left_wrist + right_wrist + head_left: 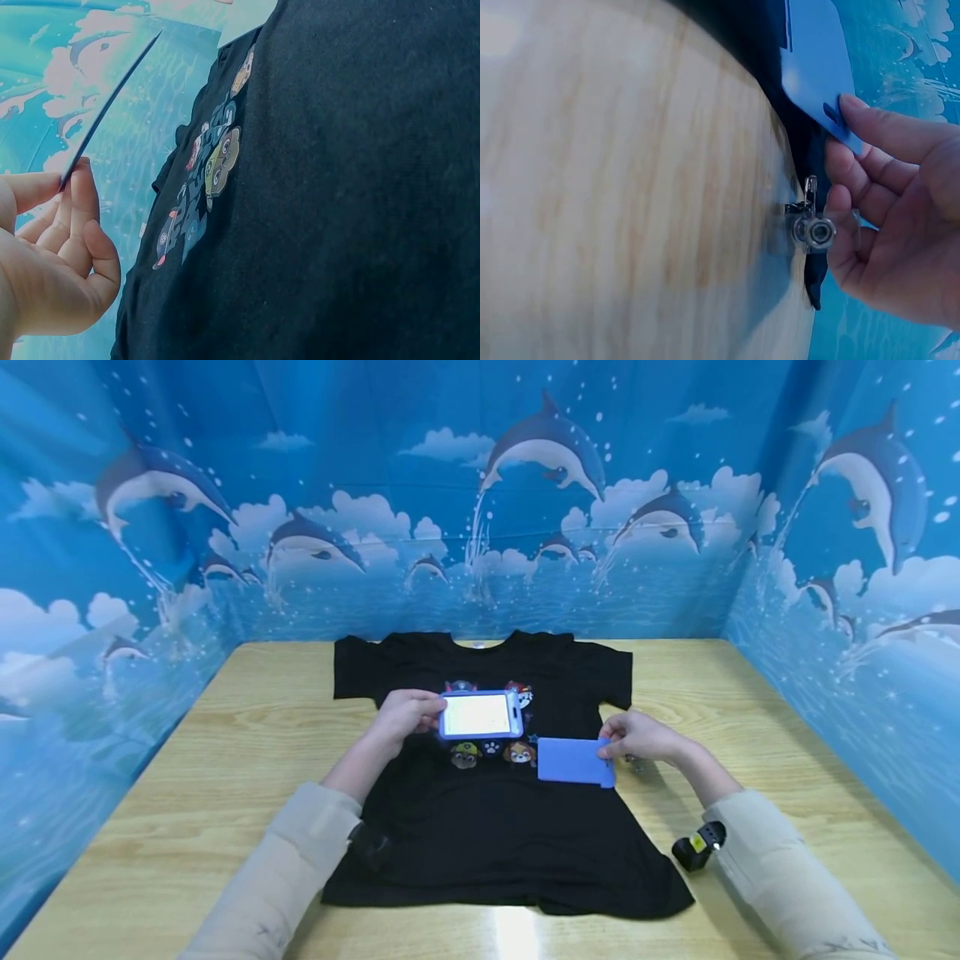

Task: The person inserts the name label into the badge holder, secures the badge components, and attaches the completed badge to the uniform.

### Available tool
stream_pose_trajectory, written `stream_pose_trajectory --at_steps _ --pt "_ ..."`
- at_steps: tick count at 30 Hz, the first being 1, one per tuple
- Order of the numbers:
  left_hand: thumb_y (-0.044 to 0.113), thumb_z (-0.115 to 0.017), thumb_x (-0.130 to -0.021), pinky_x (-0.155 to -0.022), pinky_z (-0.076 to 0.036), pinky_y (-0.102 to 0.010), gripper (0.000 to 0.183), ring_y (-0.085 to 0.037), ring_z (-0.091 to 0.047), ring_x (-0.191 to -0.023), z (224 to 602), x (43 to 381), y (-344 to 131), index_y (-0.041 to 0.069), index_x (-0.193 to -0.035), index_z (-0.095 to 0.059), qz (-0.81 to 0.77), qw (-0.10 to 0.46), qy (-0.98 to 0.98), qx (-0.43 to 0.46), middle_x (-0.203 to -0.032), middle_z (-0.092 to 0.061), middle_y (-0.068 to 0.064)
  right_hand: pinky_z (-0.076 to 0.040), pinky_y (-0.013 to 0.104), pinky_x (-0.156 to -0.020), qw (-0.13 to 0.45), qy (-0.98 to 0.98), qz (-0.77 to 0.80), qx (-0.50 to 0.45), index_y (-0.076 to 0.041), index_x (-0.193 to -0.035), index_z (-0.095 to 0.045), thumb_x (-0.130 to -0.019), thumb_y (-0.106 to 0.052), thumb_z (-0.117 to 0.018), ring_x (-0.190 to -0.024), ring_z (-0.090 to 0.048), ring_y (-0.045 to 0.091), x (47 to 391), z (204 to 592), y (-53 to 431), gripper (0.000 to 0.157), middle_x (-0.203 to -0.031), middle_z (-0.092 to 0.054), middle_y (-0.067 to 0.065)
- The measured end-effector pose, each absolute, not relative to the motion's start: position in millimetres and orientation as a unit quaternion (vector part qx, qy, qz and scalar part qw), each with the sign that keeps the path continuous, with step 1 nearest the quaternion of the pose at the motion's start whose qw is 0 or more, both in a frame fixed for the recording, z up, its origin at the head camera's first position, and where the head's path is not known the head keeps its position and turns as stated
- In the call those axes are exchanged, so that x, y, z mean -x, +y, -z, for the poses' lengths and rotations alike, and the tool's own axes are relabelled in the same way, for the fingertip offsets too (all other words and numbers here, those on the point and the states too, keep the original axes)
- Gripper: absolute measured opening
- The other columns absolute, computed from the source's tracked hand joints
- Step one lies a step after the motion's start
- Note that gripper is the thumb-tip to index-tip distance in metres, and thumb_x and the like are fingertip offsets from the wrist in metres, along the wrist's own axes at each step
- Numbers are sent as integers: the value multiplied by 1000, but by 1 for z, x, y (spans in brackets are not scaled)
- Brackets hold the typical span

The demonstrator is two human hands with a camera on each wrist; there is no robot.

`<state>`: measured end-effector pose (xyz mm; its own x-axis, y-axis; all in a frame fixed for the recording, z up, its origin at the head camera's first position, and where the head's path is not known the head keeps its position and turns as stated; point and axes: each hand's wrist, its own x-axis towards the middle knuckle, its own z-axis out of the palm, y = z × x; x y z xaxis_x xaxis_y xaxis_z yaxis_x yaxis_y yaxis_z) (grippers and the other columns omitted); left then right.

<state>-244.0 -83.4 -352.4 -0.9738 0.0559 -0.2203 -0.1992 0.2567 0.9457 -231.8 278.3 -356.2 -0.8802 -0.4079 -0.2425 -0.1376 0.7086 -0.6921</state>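
Observation:
My left hand (408, 714) pinches a blue-rimmed badge holder (480, 716) with a bright white window, held above the printed chest of a black T-shirt (510, 835). In the left wrist view the holder (112, 105) appears edge-on, between thumb and fingertips. My right hand (637, 735) pinches a flat blue badge cover (570, 762) by its right end, which has a small slot. The right wrist view shows this cover (817, 64) between thumb and fingers. A metal clip (810, 217) is beside the lower fingers; whether they hold it cannot be told. The two blue pieces are apart.
The T-shirt lies spread on a wooden table (225, 777), its neck toward the back. Blue dolphin-printed curtains (450, 593) close off the back and both sides. A small black device (693, 850) is worn at the right wrist.

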Motion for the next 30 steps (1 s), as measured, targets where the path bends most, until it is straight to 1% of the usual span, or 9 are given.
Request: stream_pose_trajectory --at_steps 4,10,12,15,18,21,27,30 --pt "21 -60 -90 -76 -44 -32 31 -17 -59 -74 351 243 -84 -1 -111 -63 -607 103 786 45 -91 -64 -10 -39 32 -60 195 892 374 163 1 -91 -60 -87 -15 -64 -63 -44 18 232 355 282 18 -69 -50 1" --pt "22 -60 -90 -78 -43 -33 31 -17 -59 -74 350 243 -84 0 -112 -63 -605 105 788 44 -93 -64 -10 -42 37 -73 205 865 426 168 4 -95 -60 -92 -17 -58 -79 -48 22 232 352 288 21 -83 -56 5" --pt "22 -60 -90 -78 -43 -33 31 -18 -59 -75 350 243 -84 0 -112 -63 -605 106 788 46 -93 -64 -10 -42 38 -75 206 861 436 161 5 -97 -59 -93 -18 -57 -81 -49 23 232 351 290 23 -84 -55 6" --pt "22 -60 -90 -79 -43 -33 31 -18 -59 -75 350 242 -85 0 -112 -63 -605 108 787 49 -93 -64 -10 -41 40 -77 204 859 447 143 5 -101 -57 -95 -20 -53 -80 -50 23 232 348 293 26 -82 -54 4" --pt "22 -59 -90 -78 -43 -33 31 -17 -59 -75 351 242 -85 0 -113 -63 -605 110 787 49 -93 -64 -10 -41 41 -78 200 856 460 123 4 -101 -57 -96 -23 -51 -78 -51 21 232 346 294 28 -79 -54 3" --pt "22 -60 -90 -78 -44 -33 31 -17 -60 -75 351 241 -85 1 -113 -62 -605 111 787 49 -93 -64 -10 -43 37 -75 202 838 496 105 2 -98 -58 -97 -23 -50 -74 -51 17 231 344 293 26 -77 -53 1" --pt "21 -60 -90 -75 -43 -31 32 -16 -60 -73 351 240 -85 0 -113 -63 -606 107 787 42 -91 -65 -10 -44 28 -68 196 784 587 52 -9 -92 -61 -96 -19 -50 -69 -53 9 232 339 290 15 -76 -57 -4" --pt "21 -60 -90 -74 -43 -31 31 -16 -60 -72 351 240 -86 0 -113 -63 -606 105 788 38 -89 -65 -9 -43 26 -67 189 771 607 41 -13 -87 -62 -96 -19 -51 -67 -52 9 233 336 288 16 -73 -57 -5"
